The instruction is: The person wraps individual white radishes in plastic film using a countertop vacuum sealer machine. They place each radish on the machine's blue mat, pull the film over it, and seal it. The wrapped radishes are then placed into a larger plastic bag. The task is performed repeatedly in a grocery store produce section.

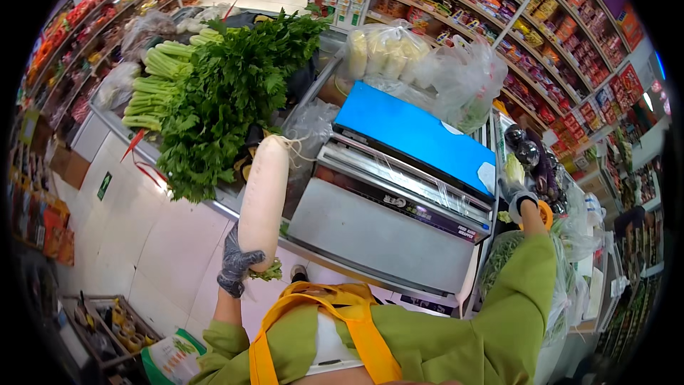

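My left hand (239, 264), in a thin dark plastic glove, is closed around the lower, leafy-stemmed end of a big white daikon radish (263, 189). The radish stands nearly upright, its thin root end pointing away from me. Far to the right, my gloved right hand (522, 203) reaches among the vegetables. It is next to a pale green leafy vegetable (514, 170) and a round orange thing (545, 215). How its fingers are bent does not show clearly. Between my hands sits a grey film-wrapping machine (377, 224) with a blue box (413, 135) at its back.
A large heap of celery (221, 93) fills the left bin. Bagged pale vegetables (388, 50) lie behind the wrapper. Dark purple eggplants (545, 171) and bagged greens (502, 257) are on the right. A crate of tools (114, 328) stands low left. Packed shelves (484, 0) line the back.
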Action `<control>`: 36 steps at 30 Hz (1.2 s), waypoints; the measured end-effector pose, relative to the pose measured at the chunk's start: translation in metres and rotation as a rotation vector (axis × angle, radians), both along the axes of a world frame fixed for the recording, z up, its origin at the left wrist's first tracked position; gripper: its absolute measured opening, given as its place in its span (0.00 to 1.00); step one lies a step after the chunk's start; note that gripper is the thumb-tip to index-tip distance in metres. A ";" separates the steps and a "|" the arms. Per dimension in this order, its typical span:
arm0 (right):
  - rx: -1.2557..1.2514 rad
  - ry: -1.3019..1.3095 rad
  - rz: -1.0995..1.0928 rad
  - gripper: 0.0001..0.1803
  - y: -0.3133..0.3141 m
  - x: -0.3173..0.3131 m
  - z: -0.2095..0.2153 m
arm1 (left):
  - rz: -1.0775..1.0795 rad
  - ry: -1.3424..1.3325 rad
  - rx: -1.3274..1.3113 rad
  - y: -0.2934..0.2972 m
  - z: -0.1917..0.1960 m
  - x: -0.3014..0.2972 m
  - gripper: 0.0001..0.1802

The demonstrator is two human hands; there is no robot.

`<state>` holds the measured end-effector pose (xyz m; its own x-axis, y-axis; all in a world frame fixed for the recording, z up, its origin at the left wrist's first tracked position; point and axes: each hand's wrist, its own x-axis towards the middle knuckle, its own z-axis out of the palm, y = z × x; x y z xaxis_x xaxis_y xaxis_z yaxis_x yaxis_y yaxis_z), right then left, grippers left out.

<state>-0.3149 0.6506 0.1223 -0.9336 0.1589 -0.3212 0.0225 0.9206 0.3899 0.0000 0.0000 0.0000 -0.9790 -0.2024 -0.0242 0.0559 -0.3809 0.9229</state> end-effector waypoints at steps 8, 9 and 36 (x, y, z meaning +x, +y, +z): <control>-0.379 -0.019 0.041 0.37 -0.364 -0.060 -0.012 | 0.095 0.033 0.278 -0.067 0.008 -0.052 0.46; -0.468 0.252 0.439 0.37 -0.374 -0.067 -0.057 | 0.075 0.036 0.296 -0.063 0.007 -0.059 0.46; -2.907 0.245 -0.991 0.40 -0.406 0.233 -0.101 | -0.729 0.310 -1.352 0.054 0.091 -0.127 0.50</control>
<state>-0.0824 0.2446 0.0216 -0.9458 -0.0004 -0.3248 0.1359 -0.9089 -0.3943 -0.1267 0.0540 0.0906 -0.8042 0.5943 -0.0097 0.4807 0.6598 0.5776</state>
